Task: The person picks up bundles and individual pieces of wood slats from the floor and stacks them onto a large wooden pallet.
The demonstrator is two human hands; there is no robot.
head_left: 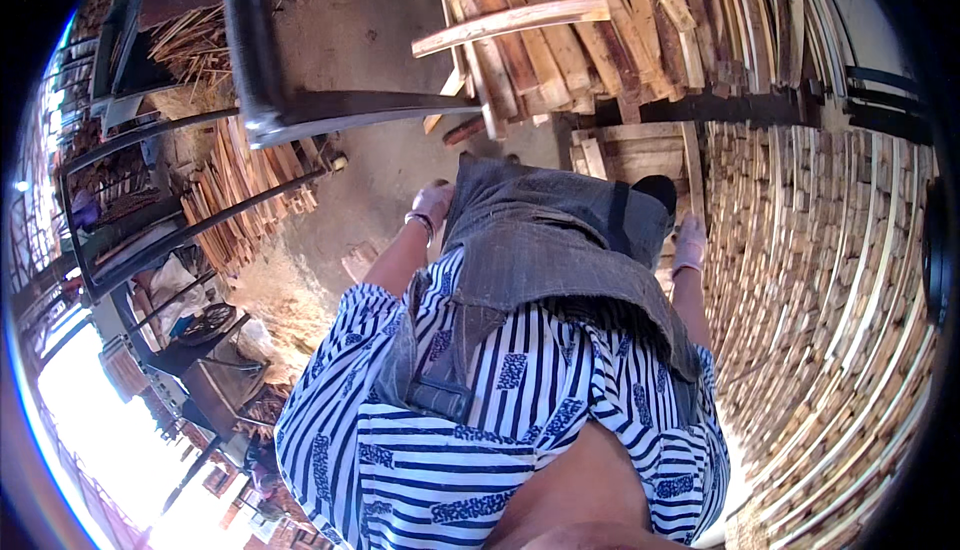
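1. A person in a blue-and-white striped garment (480, 430) with a grey cloth (550, 250) draped over the front looks down at both arms, which hang low and well apart.

2. The left hand (432, 202), a bracelet at its wrist, hangs at about 10 o'clock from the middle of the frame, just beside the edge of the grey cloth. It is seen from behind and seems loosely curled; whether it grips anything cannot be told.

3. The right hand (689, 243) sits at about 3 o'clock from the middle, touching or just beside the far edge of the cloth. Its fingers are partly hidden, so what it holds, if anything, cannot be told.

4. A heap of long wooden slats (600, 30) lies at 12 o'clock, with one pale plank (510, 25) resting crosswise on top.

5. A neat wall of stacked wood pieces (830, 300) fills the frame from 2 to 5 o'clock, near the right hand.

6. A dark metal frame (300, 110) stands at 11 o'clock over the dirt floor (390, 10); a smaller pile of wood strips (240, 190) lies at 9 o'clock behind dark bars.
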